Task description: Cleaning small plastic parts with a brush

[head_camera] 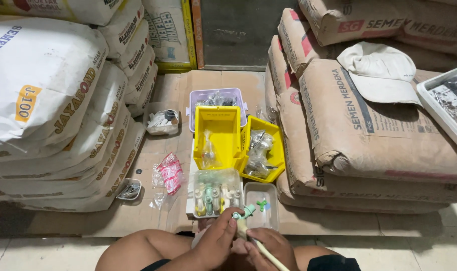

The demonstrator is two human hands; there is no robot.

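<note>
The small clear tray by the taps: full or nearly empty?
Nearly empty: the clear tray shows only one green tap handle on its bare bottom.

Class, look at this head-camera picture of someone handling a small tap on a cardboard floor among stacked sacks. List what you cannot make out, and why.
1. Tap: the left hand and right hand cover its body.
2. Clear box: its small fittings are too small to tell apart.
3. Yellow bins: plastic bags blur the contents.
4. White tray: cut off by the right edge.
</note>
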